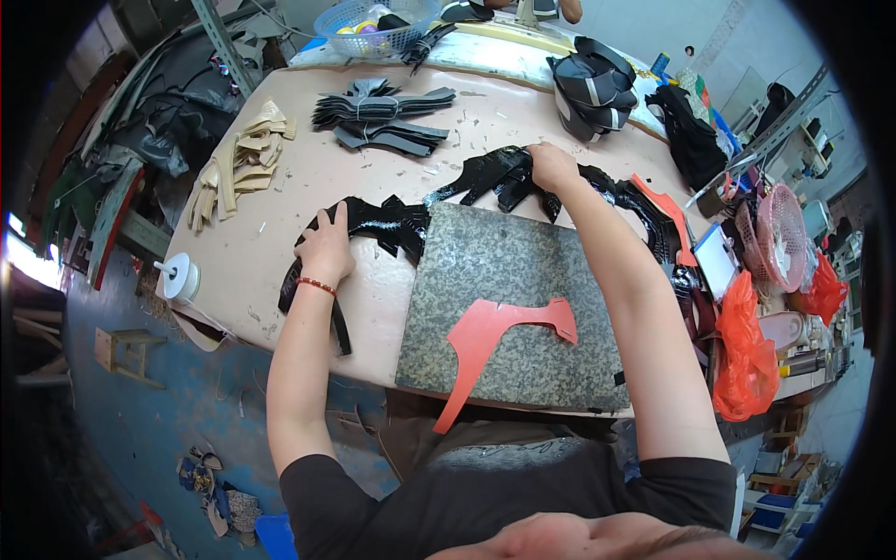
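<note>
A: Where are the black pieces, and what do the hands do with them?

B: The glossy black, curved, thin pieces (397,224) lie on the pale pinkish bench (369,327), along the left and far sides of the grey speckled, stone-like square slab (504,252). The left hand (327,247) rests over the left group, and the right hand (555,168) is at the far group.

A: Are the fingers closed on them?

B: The left fingers are a little apart on top, but I cannot tell if they grip, because the thumb side is not clear. The right fingers are bent down onto the black material; their tips are hidden, so I cannot tell there either.

A: Why are the arms so wide?

B: I think because the pieces spread on both sides of the slab. Two separate contacts could gather or steady slippery sheets better than one.

A: And the flat coral-pink curved piece (478,341)?

B: It lies on the slab between the forearms, its narrow end passing over the near edge. Perhaps this place gives it a firm support, within easy reach.

A: The dark grey strips in tied bundles (383,110)?

B: They are farther back on the bench, probably so that they do not disturb the arms.
</note>
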